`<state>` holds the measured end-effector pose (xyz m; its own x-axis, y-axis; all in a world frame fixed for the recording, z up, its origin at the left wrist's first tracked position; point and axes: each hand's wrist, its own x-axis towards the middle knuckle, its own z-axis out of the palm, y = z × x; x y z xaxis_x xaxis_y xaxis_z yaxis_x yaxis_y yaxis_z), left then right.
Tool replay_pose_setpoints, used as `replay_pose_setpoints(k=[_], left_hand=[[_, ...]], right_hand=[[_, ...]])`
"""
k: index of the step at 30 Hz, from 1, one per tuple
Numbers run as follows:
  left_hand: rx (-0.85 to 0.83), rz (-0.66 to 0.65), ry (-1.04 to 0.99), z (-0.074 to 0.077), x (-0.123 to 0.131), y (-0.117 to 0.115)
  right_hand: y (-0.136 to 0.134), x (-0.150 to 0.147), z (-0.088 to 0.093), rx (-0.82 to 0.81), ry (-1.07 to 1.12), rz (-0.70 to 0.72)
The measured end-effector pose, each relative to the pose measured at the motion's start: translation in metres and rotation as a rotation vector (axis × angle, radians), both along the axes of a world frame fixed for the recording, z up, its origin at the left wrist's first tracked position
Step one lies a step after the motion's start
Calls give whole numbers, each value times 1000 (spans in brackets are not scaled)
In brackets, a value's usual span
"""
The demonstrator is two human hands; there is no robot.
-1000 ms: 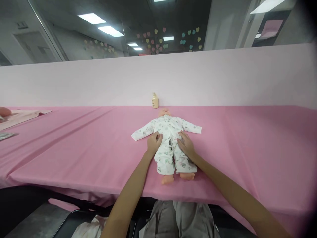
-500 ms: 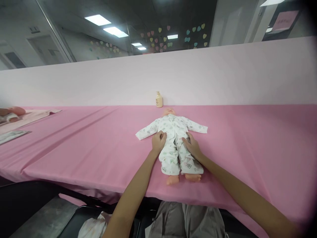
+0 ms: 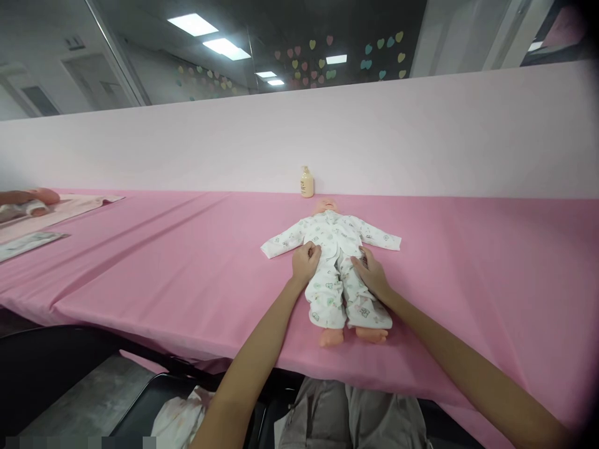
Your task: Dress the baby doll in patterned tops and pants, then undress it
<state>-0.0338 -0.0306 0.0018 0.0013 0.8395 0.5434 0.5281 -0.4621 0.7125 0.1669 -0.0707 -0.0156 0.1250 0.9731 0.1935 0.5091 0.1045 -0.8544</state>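
Observation:
A baby doll [image 3: 333,265] in white printed pyjamas lies on its back on the pink table [image 3: 163,262], head toward the far wall, bare feet toward me. My left hand [image 3: 306,262] rests on the doll's waist on the left side, fingers curled and pinching the pyjama fabric. At the doll's right hip, my right hand [image 3: 371,272] lies with fingers pressed together against the cloth. Both sleeves of the pyjamas lie spread out flat.
A small cream pump bottle [image 3: 307,183] stands against the pale pink partition [image 3: 421,137] behind the doll's head. At the far left lie a light cloth [image 3: 60,209], a packet [image 3: 28,243] and another doll [image 3: 28,201]. A black chair [image 3: 56,374] is below the table edge.
The view has shifted so the doll sits a little further right. My right hand has slid from lying flat on the doll's leg up to its hip; my left hand stays at the waist.

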Motion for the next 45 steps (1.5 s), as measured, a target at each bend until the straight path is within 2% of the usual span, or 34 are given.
replay_pose_setpoints(k=[45], left_hand=[[-2, -5, -16, 1, 1, 2]], right_hand=[[1, 0, 0, 0, -1, -10]])
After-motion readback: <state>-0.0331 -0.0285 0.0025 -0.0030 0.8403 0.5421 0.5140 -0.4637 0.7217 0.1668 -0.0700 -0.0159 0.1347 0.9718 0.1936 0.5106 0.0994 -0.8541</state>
